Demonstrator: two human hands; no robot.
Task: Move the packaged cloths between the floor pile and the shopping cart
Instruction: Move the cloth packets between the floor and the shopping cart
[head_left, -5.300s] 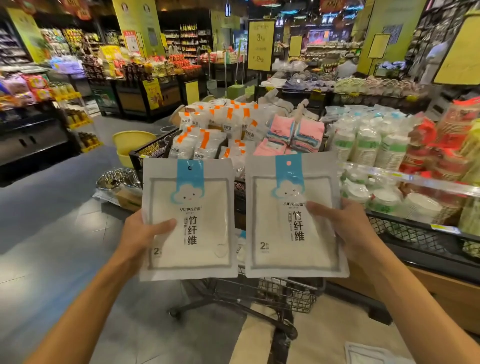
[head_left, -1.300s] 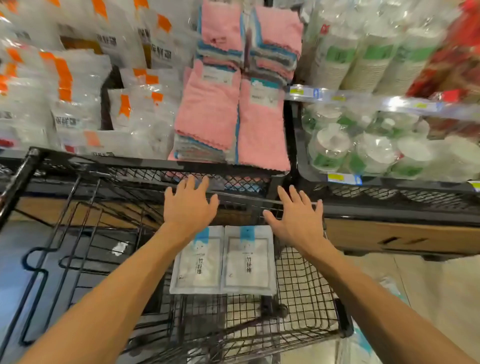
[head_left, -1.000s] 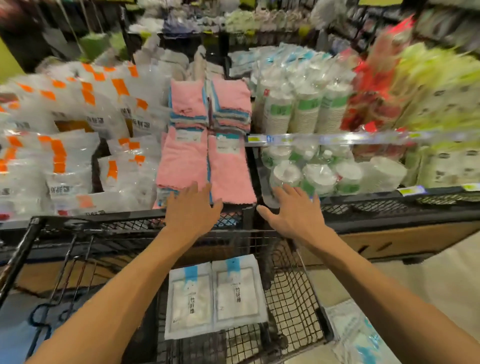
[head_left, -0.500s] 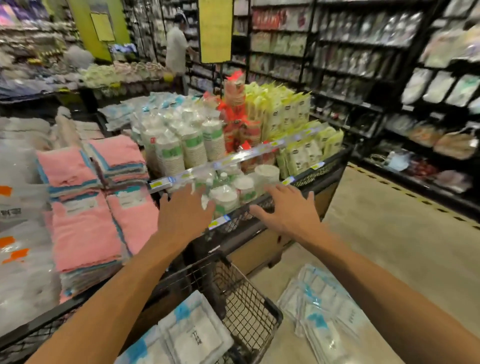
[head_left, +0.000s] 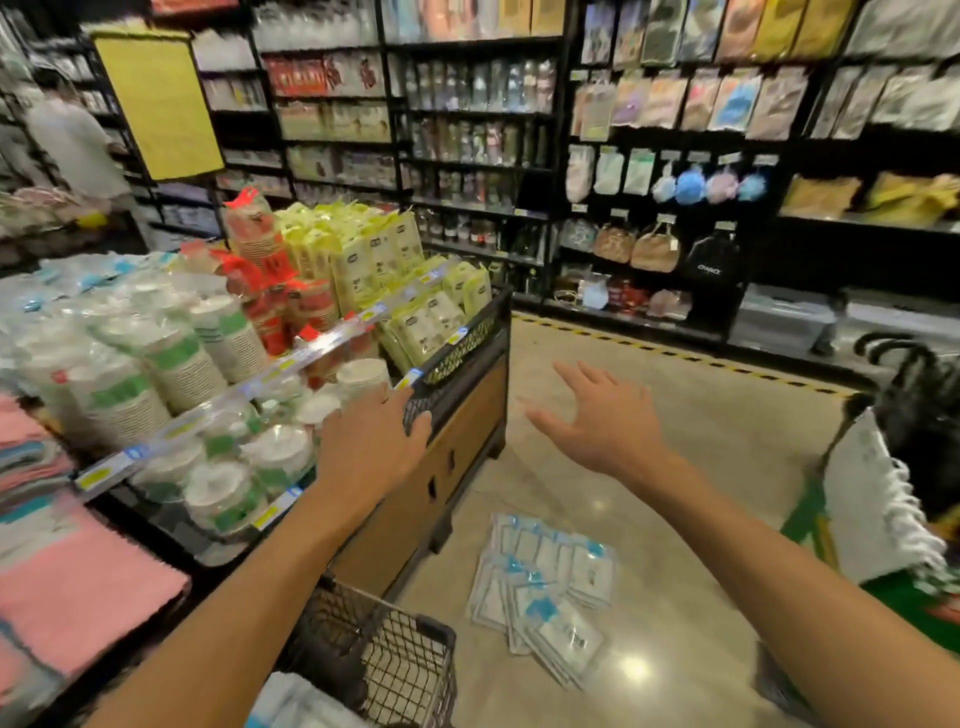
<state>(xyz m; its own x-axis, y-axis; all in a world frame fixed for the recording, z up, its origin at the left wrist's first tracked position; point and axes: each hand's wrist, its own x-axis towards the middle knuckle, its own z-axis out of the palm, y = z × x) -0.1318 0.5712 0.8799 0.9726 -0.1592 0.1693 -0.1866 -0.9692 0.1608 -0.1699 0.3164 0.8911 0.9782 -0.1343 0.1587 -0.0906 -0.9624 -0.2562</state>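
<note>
Head view looks down an aisle over two bare forearms. Packaged cloths (head_left: 543, 587) lie in a loose, overlapping floor pile on the glossy beige floor (head_left: 675, 441), just right of the shopping cart (head_left: 405, 670): flat white pouches with light-blue tabs at the top, print too blurred to read. More blue-and-white packs (head_left: 298, 701) show inside the black wire cart at the bottom edge. Left hand (head_left: 369, 441) hangs in front of the display stand (head_left: 462, 410) of stacked paper cups (head_left: 171, 358), fingers relaxed and holding nothing. Right hand (head_left: 602, 421) hovers above the floor, fingers spread apart, empty.
</note>
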